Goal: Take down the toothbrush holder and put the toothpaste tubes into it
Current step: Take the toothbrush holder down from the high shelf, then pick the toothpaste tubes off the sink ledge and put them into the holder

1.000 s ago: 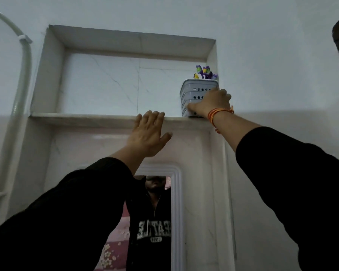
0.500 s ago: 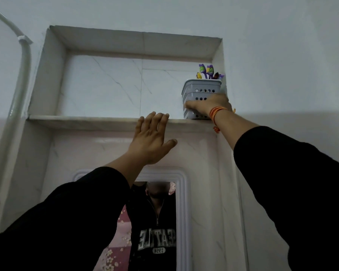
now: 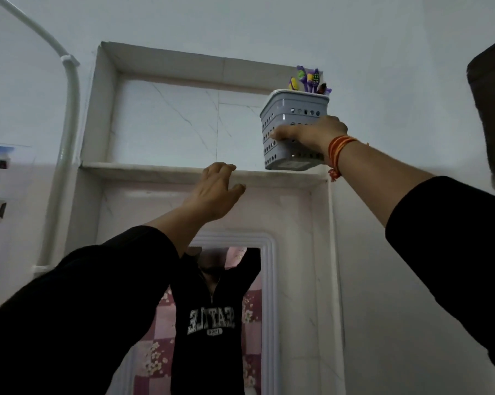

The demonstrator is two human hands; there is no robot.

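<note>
R hand [image 3: 311, 134] grips toothbrush holder [image 3: 293, 132], seemingly off shelf [image 3: 143, 169].

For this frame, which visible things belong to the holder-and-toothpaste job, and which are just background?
Part of the job:
- toothbrush holder, grey and perforated, toothbrushes sticking out
- right hand, gripping the holder
- shelf ledge
- left hand, resting at the ledge
No toothpaste tubes are in view.

Just background:
- mirror
- white pipe
- photo on the wall
</note>
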